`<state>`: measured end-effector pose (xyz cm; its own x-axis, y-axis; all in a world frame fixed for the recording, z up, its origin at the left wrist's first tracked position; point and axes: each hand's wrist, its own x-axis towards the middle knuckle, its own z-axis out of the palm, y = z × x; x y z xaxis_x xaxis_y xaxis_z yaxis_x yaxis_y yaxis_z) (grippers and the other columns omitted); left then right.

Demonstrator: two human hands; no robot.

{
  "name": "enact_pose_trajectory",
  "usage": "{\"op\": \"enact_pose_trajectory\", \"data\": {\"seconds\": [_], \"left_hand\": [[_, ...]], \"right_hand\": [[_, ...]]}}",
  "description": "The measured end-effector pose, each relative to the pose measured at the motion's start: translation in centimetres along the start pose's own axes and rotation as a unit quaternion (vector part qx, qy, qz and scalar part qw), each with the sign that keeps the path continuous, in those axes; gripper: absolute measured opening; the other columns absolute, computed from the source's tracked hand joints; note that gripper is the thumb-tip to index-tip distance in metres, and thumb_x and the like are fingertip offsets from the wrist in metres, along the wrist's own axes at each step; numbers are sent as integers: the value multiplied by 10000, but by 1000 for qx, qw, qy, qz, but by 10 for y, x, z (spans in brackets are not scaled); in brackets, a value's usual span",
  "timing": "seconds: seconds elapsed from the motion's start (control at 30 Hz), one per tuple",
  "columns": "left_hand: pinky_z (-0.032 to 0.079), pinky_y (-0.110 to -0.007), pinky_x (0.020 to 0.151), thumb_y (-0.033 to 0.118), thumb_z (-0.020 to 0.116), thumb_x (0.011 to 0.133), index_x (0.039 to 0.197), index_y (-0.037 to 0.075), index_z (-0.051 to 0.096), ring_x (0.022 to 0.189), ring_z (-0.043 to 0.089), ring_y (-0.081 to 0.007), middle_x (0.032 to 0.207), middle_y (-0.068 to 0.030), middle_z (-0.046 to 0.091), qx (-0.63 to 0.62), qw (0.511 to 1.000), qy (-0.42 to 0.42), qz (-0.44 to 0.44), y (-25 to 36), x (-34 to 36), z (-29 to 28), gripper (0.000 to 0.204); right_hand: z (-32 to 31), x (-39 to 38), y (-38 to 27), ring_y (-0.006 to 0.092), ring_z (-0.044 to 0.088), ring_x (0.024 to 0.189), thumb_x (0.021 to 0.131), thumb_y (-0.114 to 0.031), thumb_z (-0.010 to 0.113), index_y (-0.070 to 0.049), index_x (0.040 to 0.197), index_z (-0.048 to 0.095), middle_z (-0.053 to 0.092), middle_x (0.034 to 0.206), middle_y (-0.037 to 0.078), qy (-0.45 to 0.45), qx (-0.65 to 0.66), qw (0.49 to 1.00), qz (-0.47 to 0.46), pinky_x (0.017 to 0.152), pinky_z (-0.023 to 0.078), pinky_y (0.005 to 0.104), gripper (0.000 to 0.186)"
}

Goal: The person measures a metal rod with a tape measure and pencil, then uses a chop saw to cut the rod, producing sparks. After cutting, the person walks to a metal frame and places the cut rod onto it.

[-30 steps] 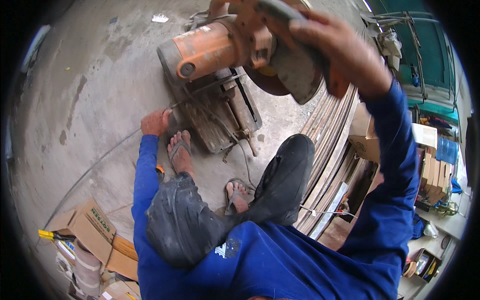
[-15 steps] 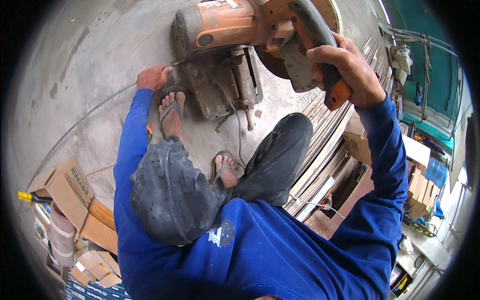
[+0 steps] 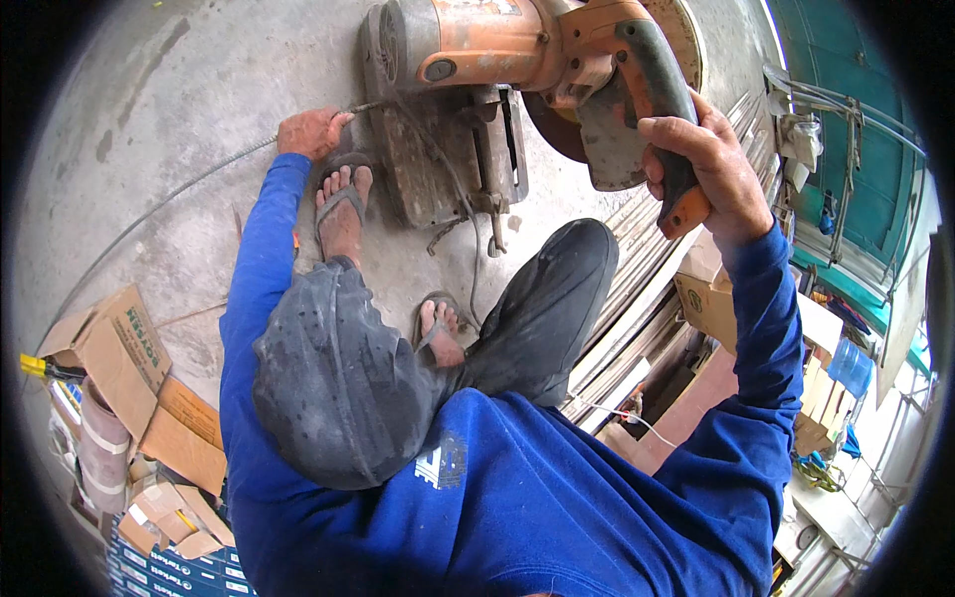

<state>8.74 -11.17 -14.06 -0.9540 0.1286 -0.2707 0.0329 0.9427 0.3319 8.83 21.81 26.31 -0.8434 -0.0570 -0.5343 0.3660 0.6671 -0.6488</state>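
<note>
orange paint, scuffed, covers the chop saw (image 3: 487, 50) standing on the concrete floor (image 3: 214, 114); the right hand (image 3: 708, 159) is wrapped round its black handle (image 3: 665, 90), while the left hand (image 3: 308, 134) clasps a long ribbed rod (image 3: 242, 156) leading toward the saw's base (image 3: 428, 184).

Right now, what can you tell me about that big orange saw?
The orange saw stands on the bare floor, cropped by the picture's top edge. Its scuffed motor housing has a dark end cap. The right hand grips its dark, orange-tipped handle. A round disc shows partly behind a worn guard; I can't tell if it's spinning. The dusty base looks metal. The left hand's rod reaches toward it; contact is unclear.
</note>
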Motion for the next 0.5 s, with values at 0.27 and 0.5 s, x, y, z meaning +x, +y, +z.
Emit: {"op": "enact_pose_trajectory", "data": {"seconds": [0.27,0.5], "left_hand": [[529,-464,763,581,419,924,1008,166,702,881,674,-353,932,-164,698,-3,1000,2,1,-3,2,2,509],[519,-475,818,589,394,929,1048,174,709,942,663,-358,1002,-163,695,-3,1000,12,7,-9,5,10,534]], "right_hand": [[18,-6,23,87,549,474,802,-255,682,-13,1137,525,563,616,29,-1,55,998,-19,460,488,226,443],[33,-12,47,124,558,505,807,-205,658,-22,1093,518,580,663,58,24,67,997,-15,472,479,266,367]]}}
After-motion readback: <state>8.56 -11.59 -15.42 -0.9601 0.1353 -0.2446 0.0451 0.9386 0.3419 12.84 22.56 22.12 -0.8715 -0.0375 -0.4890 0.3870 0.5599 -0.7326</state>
